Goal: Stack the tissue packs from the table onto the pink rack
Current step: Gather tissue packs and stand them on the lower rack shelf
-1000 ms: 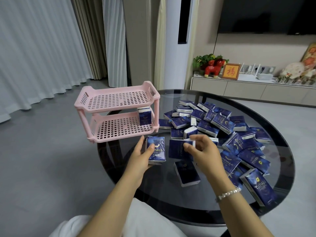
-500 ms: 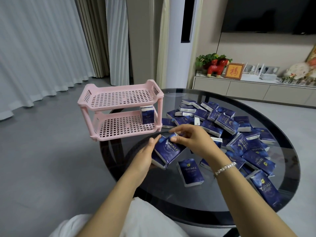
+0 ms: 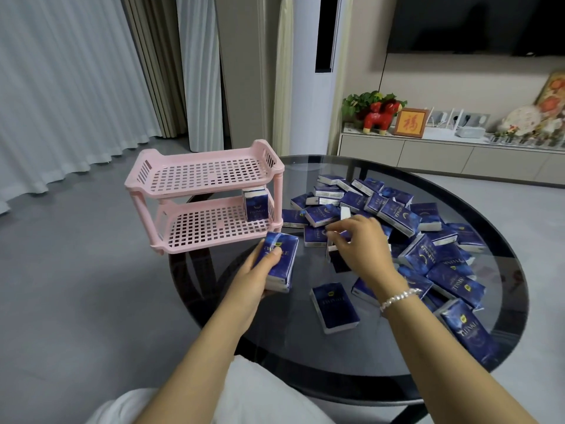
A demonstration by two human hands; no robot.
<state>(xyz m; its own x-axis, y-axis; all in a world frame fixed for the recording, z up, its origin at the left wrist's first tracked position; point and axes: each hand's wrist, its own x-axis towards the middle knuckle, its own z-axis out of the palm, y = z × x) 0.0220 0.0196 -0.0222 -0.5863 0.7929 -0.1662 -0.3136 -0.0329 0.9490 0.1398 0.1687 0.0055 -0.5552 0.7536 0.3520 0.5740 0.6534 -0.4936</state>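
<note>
Rack (image 3: pixel 201 179) at table's (image 3: pixel 504 289) left edge, two pink tiers. Upper tier bare; lower tier carrying packs (image 3: pixel 256 206) upright at right end, against corner post, exact count not readable. Heap (image 3: pixel 397 215) of blue packs across right half of table, many overlapping, some tilted on edge. Loose pack (image 3: pixel 334 307) flat on glass between forearms. Judged progress: early, most of job left, both tiers largely unfilled.

Left hand (image 3: pixel 250 283) gripping held packs (image 3: pixel 279 261), seemingly two, faces together; thumb across printed front, fingers hidden behind. Bundle off glass, just below and right of rack's lower front corner, near but apart from it. Right hand (image 3: pixel 357 246) lowered onto near edge of heap, fingers curled over dark pack (image 3: pixel 336 258) standing on edge. True pinch or mere touch: cannot tell, fingertips hiding contact.

Likely next step, as judgement only: adding that pack to left bundle, or carrying bundle to lower tier beside standing packs. Risk: slick wrappers sliding apart in one-handed grip.
</note>
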